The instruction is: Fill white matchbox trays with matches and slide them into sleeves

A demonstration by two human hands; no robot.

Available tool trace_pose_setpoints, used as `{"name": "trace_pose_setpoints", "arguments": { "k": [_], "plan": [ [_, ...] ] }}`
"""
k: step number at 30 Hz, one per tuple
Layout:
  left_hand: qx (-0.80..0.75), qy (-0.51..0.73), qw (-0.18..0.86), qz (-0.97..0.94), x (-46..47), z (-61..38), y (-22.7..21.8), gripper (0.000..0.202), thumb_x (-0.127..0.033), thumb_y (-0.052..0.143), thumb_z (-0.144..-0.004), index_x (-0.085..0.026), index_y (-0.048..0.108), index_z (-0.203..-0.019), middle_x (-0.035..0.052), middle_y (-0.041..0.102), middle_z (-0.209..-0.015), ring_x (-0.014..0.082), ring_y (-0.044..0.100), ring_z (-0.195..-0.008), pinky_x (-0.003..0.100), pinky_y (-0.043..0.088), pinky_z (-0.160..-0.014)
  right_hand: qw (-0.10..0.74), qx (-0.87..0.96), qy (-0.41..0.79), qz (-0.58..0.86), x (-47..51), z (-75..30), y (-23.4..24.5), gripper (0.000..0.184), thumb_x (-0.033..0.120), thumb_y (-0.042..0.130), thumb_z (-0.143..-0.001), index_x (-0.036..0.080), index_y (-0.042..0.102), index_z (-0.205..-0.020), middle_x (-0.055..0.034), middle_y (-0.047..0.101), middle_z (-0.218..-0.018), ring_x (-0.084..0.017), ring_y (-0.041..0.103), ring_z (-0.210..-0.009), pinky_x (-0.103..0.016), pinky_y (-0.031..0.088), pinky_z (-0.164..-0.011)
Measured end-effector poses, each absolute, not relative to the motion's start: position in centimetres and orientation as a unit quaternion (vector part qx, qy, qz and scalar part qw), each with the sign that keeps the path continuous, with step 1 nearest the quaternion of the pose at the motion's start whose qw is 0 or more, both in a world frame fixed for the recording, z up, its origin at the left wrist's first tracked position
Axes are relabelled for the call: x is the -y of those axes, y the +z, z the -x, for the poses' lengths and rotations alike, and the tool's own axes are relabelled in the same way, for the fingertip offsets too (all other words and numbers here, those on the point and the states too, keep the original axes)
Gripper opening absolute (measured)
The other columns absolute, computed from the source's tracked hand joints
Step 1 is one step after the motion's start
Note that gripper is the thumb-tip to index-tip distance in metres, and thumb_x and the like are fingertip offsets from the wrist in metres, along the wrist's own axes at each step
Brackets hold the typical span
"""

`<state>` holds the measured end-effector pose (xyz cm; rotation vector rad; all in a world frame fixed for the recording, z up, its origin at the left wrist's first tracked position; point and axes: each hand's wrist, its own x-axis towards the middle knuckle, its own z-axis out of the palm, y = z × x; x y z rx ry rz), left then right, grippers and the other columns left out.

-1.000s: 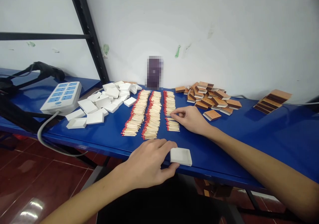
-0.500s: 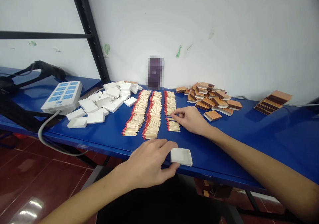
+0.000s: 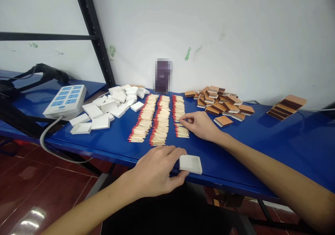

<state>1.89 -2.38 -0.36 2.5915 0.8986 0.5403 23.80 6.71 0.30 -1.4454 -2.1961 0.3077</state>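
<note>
Three rows of red-tipped matches (image 3: 160,120) lie side by side on the blue table (image 3: 261,144). My right hand (image 3: 200,124) rests at the right-hand row, its fingertips pinched on a few matches there. My left hand (image 3: 157,170) sits near the table's front edge, thumb and fingers closed against a white matchbox tray (image 3: 190,164) lying flat.
A heap of white trays (image 3: 110,106) lies at the left, beside a white and blue power strip (image 3: 65,100) with a grey cable. Brown matchbox sleeves (image 3: 222,104) are heaped at the right, a further stack (image 3: 286,106) beyond. A black shelf post (image 3: 94,36) stands behind.
</note>
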Motion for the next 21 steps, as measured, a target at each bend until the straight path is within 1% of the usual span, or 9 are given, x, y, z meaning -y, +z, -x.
{"name": "trace_pose_setpoints", "arguments": {
  "k": [6, 9, 12, 15, 18, 21],
  "plan": [
    [-0.314, 0.190, 0.175, -0.913, 2.3, -2.0, -0.3, 0.030, -0.033, 0.056, -0.090, -0.019, 0.057, -0.116, 0.0055, 0.067, -0.100, 0.0249, 0.065, -0.090, 0.037, 0.050, -0.078, 0.242, 0.802, 0.146, 0.526, -6.2, -24.3, 0.2, 0.031, 0.040, 0.055, -0.085, 0.017, 0.074, -0.080, 0.0037, 0.042, -0.050, -0.010, 0.033, -0.051, -0.027, 0.028, -0.054],
    [-0.311, 0.191, 0.176, -0.914, 2.2, -2.0, -0.3, 0.030, -0.033, 0.056, -0.090, -0.018, 0.057, -0.116, 0.0054, 0.067, -0.099, 0.0242, 0.064, -0.089, 0.036, 0.050, -0.077, 0.243, 0.796, 0.158, 0.531, -6.0, -24.4, 0.4, 0.032, 0.042, 0.054, -0.086, 0.017, 0.075, -0.086, 0.0038, 0.043, -0.052, -0.011, 0.034, -0.051, -0.027, 0.028, -0.054],
    [-0.316, 0.191, 0.174, -0.913, 2.2, -2.0, -0.3, 0.030, -0.033, 0.057, -0.090, -0.018, 0.057, -0.116, 0.0053, 0.067, -0.099, 0.0244, 0.064, -0.089, 0.037, 0.050, -0.077, 0.214, 0.803, 0.172, 0.529, -5.6, -24.4, 1.1, 0.035, 0.045, 0.053, -0.088, 0.019, 0.074, -0.094, 0.0030, 0.049, -0.055, -0.011, 0.039, -0.052, -0.027, 0.029, -0.054],
    [-0.316, 0.192, 0.176, -0.912, 2.3, -1.9, -0.2, 0.028, -0.032, 0.057, -0.090, -0.019, 0.057, -0.115, 0.0052, 0.067, -0.099, 0.0244, 0.064, -0.090, 0.037, 0.050, -0.077, 0.182, 0.811, 0.180, 0.525, -5.2, -24.4, 2.0, 0.039, 0.051, 0.054, -0.087, 0.019, 0.074, -0.096, 0.0018, 0.054, -0.057, -0.012, 0.044, -0.053, -0.027, 0.029, -0.054],
    [-0.314, 0.191, 0.178, -0.913, 2.3, -1.9, -0.2, 0.028, -0.032, 0.056, -0.090, -0.019, 0.057, -0.115, 0.0049, 0.066, -0.098, 0.0236, 0.064, -0.087, 0.036, 0.050, -0.076, 0.171, 0.816, 0.182, 0.522, -4.9, -24.3, 2.5, 0.041, 0.054, 0.056, -0.086, 0.019, 0.073, -0.096, 0.0019, 0.054, -0.059, -0.012, 0.045, -0.054, -0.027, 0.029, -0.054],
    [-0.313, 0.193, 0.177, -0.913, 2.4, -1.8, -0.2, 0.029, -0.032, 0.056, -0.090, -0.019, 0.057, -0.116, 0.0051, 0.067, -0.098, 0.0232, 0.064, -0.087, 0.035, 0.050, -0.075, 0.168, 0.824, 0.189, 0.507, -4.7, -24.4, 2.5, 0.037, 0.052, 0.056, -0.086, 0.020, 0.072, -0.094, 0.0031, 0.051, -0.057, -0.011, 0.043, -0.053, -0.026, 0.028, -0.053]
  ]
}}
